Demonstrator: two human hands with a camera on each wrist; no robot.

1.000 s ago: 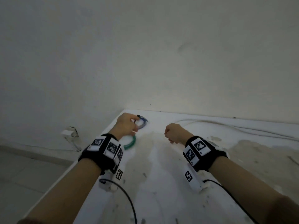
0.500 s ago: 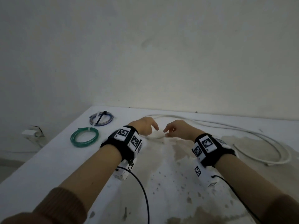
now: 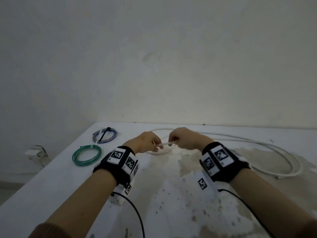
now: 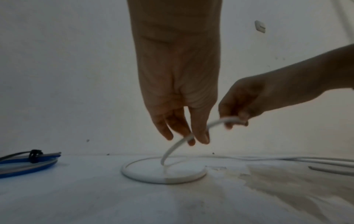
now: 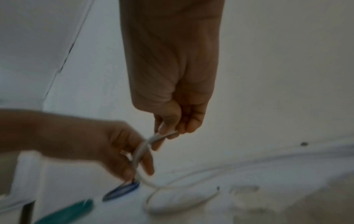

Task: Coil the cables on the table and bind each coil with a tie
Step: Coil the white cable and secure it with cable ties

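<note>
A long white cable (image 3: 274,152) lies in wide curves on the white table (image 3: 51,182), and one end forms a small loop (image 4: 164,172) flat on the top. Both hands hold a raised stretch of this cable (image 3: 167,143) just above the loop. My left hand (image 3: 157,146) pinches it between thumb and fingers (image 4: 201,136). My right hand (image 3: 173,140) grips it a little to the right with curled fingers (image 5: 172,127). At the far left lie a green coil (image 3: 86,154) and a blue-grey coil (image 3: 105,135) bound with a black tie (image 4: 35,156).
A bare wall (image 3: 154,66) runs right behind the table. The table's left edge drops to the floor, where a white socket box (image 3: 34,152) sits by the wall. A stained, mottled patch (image 3: 214,194) covers the middle and right of the top. Black leads trail from both wrist bands.
My left hand left the blue-grey coil at the far left corner and moved right. Both hands reached the white cable, took hold and lifted a stretch off the table.
</note>
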